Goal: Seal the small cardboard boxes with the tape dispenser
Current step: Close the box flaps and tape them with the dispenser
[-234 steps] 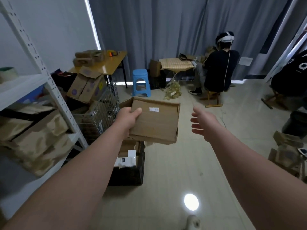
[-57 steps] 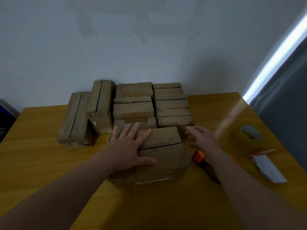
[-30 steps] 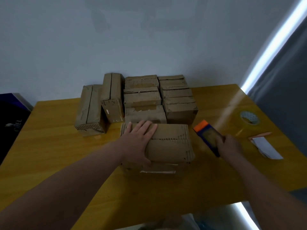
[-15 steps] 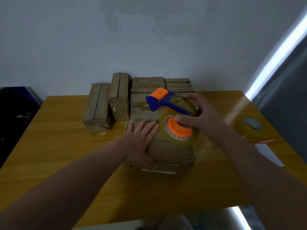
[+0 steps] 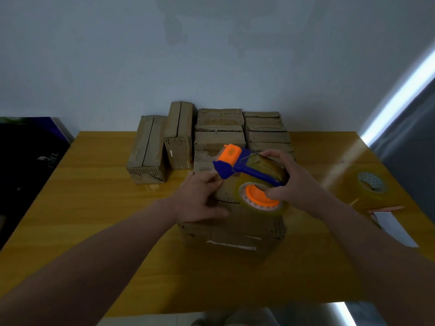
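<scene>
Starting a strip, I judge: the right hand (image 5: 299,182) grips the tape dispenser (image 5: 249,170) round its roll, just above the near cardboard box (image 5: 235,234) on the counter (image 5: 94,208). The left hand (image 5: 200,201) bunches its fingers at the blue nose, but whether they pinch the tape end I cannot tell. Best draw the end free, stick it past one edge and pull along the top seam, pressing evenly; the box is brown and worn, flaps closed, old tape on its near face.
</scene>
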`<state>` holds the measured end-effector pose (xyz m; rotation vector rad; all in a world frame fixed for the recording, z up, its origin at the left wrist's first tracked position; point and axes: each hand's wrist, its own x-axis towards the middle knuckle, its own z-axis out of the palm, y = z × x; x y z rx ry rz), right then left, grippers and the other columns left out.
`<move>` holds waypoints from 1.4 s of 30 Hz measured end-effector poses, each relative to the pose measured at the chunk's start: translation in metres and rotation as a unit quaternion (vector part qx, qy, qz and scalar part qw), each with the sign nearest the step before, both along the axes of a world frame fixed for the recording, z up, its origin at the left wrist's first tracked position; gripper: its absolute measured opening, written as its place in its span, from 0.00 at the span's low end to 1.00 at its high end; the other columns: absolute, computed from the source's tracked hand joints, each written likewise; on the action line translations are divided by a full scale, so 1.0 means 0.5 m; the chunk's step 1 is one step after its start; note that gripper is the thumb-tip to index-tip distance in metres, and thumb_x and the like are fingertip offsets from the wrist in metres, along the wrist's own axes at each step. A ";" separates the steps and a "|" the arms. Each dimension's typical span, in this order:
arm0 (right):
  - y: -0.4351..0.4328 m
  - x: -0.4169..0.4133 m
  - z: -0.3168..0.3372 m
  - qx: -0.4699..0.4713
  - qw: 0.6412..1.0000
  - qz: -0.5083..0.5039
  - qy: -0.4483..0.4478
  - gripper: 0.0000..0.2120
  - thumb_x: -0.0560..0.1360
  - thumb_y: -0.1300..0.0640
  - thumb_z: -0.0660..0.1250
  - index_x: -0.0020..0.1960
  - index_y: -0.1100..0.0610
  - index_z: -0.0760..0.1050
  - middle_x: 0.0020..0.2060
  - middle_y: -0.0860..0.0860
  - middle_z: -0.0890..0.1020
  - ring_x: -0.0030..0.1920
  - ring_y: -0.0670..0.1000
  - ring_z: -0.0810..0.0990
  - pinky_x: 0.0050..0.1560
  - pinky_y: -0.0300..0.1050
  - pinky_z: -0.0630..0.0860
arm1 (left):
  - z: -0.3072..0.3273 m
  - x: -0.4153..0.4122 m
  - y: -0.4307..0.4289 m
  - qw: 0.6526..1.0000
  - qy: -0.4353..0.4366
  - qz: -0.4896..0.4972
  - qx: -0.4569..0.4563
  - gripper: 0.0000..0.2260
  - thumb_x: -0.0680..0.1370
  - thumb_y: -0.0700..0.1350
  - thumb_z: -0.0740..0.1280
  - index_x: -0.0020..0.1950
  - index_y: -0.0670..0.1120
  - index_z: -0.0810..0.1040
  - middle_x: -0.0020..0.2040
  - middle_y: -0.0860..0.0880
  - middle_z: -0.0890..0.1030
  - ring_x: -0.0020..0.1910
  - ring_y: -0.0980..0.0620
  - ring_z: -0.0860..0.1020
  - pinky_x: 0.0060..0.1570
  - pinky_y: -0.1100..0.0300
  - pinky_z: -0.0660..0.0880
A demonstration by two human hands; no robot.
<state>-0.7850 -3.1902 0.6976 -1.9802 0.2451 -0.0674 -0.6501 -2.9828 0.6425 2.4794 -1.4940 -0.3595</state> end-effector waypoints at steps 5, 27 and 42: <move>-0.004 -0.006 -0.004 0.013 1.000 0.001 -0.002 0.35 0.66 0.70 0.73 0.62 0.39 0.67 0.55 0.45 0.74 0.43 0.40 0.81 0.37 0.35 0.77 | 0.039 -0.006 -0.003 0.829 0.342 0.363 -0.254 0.10 0.81 0.46 0.59 0.52 0.44 0.79 0.49 0.46 0.79 0.46 0.52 0.77 0.46 0.59 0.74; 0.034 0.053 0.048 -0.206 0.967 0.133 0.074 0.33 0.68 0.57 0.75 0.61 0.30 0.64 0.53 0.43 0.75 0.42 0.44 0.80 0.38 0.39 0.79 | 0.042 0.028 0.077 0.712 0.464 0.452 -0.272 0.02 0.79 0.37 0.64 0.47 0.40 0.76 0.40 0.44 0.76 0.34 0.53 0.75 0.30 0.64 0.77; 0.033 0.040 0.035 -0.243 0.963 0.107 0.040 0.31 0.67 0.63 0.73 0.64 0.40 0.70 0.48 0.40 0.76 0.38 0.41 0.77 0.34 0.31 0.73 | -0.067 0.023 0.111 0.770 0.311 0.505 -0.235 0.12 0.80 0.48 0.64 0.38 0.44 0.72 0.38 0.46 0.75 0.37 0.48 0.73 0.41 0.49 0.74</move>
